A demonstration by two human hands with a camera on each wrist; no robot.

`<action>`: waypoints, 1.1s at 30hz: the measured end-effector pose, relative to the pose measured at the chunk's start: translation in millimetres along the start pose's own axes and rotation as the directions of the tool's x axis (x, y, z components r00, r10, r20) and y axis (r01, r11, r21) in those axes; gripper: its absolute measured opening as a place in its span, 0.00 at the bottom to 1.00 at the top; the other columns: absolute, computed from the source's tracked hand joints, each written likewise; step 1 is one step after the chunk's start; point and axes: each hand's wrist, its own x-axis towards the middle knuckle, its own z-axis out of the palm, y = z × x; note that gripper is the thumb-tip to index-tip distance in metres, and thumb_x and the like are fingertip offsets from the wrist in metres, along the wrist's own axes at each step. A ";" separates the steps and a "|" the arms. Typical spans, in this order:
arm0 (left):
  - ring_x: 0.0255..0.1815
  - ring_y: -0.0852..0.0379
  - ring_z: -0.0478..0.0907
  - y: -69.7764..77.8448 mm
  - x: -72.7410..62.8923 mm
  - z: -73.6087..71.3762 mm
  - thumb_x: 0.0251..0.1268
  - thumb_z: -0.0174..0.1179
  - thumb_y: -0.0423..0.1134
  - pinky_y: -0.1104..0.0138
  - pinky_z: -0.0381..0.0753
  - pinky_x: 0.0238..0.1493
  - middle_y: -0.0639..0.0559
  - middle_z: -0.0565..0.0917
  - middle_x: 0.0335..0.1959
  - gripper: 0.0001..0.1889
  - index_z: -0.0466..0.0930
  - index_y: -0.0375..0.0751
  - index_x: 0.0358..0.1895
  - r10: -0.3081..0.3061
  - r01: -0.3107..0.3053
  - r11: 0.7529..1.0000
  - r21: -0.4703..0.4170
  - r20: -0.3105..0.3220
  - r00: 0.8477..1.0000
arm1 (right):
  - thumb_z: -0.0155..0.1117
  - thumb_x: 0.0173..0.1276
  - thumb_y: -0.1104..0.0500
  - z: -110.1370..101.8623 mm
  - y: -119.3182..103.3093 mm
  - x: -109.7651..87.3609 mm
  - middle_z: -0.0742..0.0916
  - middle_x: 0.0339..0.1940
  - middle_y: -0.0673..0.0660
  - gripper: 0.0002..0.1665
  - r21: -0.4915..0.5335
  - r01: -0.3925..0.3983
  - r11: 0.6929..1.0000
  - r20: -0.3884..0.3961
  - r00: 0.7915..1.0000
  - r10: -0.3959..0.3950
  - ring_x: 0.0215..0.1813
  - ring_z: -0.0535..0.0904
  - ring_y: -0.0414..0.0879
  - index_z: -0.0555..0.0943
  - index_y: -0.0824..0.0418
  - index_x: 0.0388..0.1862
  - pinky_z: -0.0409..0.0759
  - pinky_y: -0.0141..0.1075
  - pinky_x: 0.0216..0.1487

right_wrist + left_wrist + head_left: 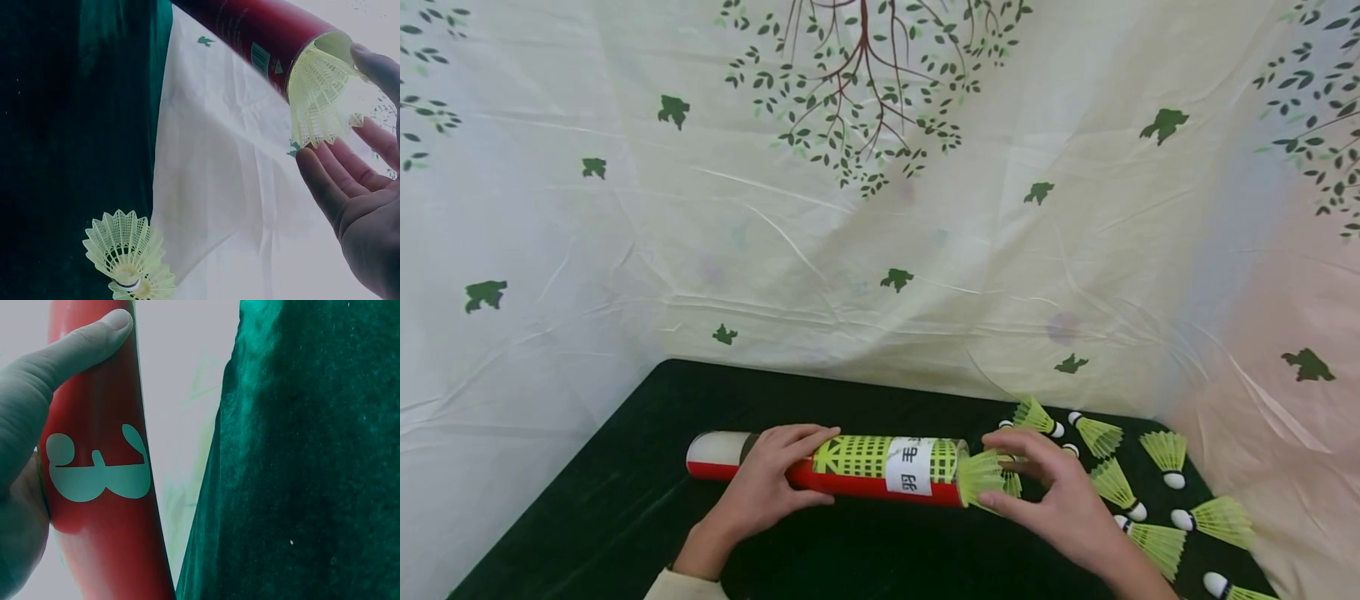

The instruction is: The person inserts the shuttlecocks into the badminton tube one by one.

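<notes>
A red and yellow-green shuttlecock tube lies crosswise in front of me, a white label on its side. My left hand grips it left of the middle; in the left wrist view the thumb lies along the red tube wall. Half out of the tube's right end sticks a yellow shuttlecock, its cork end hidden inside. The fingers and thumb of my right hand hold that shuttlecock by its flared skirt rim, as the right wrist view shows.
Several loose yellow shuttlecocks are scattered at the right of the dark green cloth-covered table. Some lie just behind and beside my right hand. A pale curtain with leaf prints hangs behind the table's far edge.
</notes>
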 end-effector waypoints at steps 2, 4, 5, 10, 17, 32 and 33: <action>0.61 0.56 0.69 0.3 0.1 -0.3 0.43 0.81 0.47 0.45 0.69 0.61 0.64 0.75 0.64 0.47 0.68 0.75 0.71 -0.004 0.004 1.000 0.002 -0.001 1.000 | 0.78 0.59 0.52 -0.4 -1.4 -1.9 0.81 0.59 0.49 0.31 0.032 -0.011 0.999 0.008 1.000 0.010 0.58 0.79 0.45 0.78 0.48 0.61 0.81 0.38 0.54; 0.61 0.56 0.69 0.8 0.2 -0.7 0.43 0.81 0.47 0.45 0.69 0.61 0.64 0.75 0.64 0.47 0.68 0.74 0.71 -0.008 0.008 1.000 0.003 -0.001 1.000 | 0.78 0.59 0.53 -0.8 -2.0 -3.7 0.80 0.61 0.50 0.33 0.071 -0.018 0.997 0.018 1.000 0.017 0.60 0.78 0.45 0.78 0.47 0.63 0.81 0.38 0.55; 0.61 0.56 0.69 0.8 0.2 -0.7 0.43 0.81 0.47 0.45 0.69 0.62 0.64 0.75 0.64 0.47 0.68 0.74 0.71 -0.009 0.009 1.000 0.004 -0.002 1.000 | 0.78 0.59 0.54 -1.2 -1.8 -4.6 0.80 0.61 0.50 0.33 0.093 -0.014 0.996 0.022 1.000 0.012 0.61 0.78 0.45 0.77 0.47 0.63 0.80 0.38 0.56; 0.61 0.55 0.70 1.5 0.7 -0.4 0.44 0.81 0.46 0.45 0.69 0.62 0.63 0.76 0.63 0.47 0.69 0.74 0.71 -0.008 0.008 1.000 0.002 -0.004 1.000 | 0.78 0.60 0.58 -1.1 0.5 -7.6 0.78 0.64 0.53 0.35 0.178 -0.036 0.983 0.046 0.999 0.028 0.64 0.76 0.44 0.76 0.48 0.65 0.80 0.38 0.57; 0.61 0.54 0.70 0.8 0.4 0.0 0.44 0.81 0.46 0.44 0.68 0.63 0.62 0.76 0.63 0.46 0.69 0.74 0.71 -0.014 0.014 1.000 0.004 -0.008 1.000 | 0.76 0.61 0.59 3.4 0.8 -4.7 0.79 0.62 0.56 0.32 0.199 -0.066 0.978 0.036 0.998 0.060 0.61 0.78 0.51 0.77 0.53 0.64 0.81 0.37 0.55; 0.62 0.55 0.69 0.2 0.0 -0.5 0.43 0.81 0.47 0.44 0.68 0.63 0.65 0.75 0.64 0.47 0.68 0.76 0.70 -0.024 0.024 1.000 -0.004 -0.008 1.000 | 0.77 0.61 0.54 10.9 -4.7 1.1 0.81 0.59 0.52 0.31 0.144 -0.131 0.981 0.032 0.991 0.127 0.57 0.80 0.48 0.79 0.50 0.63 0.81 0.38 0.53; 0.62 0.55 0.69 0.2 0.1 -0.7 0.43 0.81 0.47 0.44 0.68 0.63 0.65 0.75 0.64 0.47 0.69 0.75 0.70 -0.024 0.024 1.000 -0.004 -0.008 1.000 | 0.77 0.61 0.54 10.8 -5.1 1.1 0.81 0.59 0.52 0.31 0.143 -0.129 0.981 0.034 0.992 0.125 0.57 0.80 0.48 0.79 0.50 0.63 0.81 0.38 0.53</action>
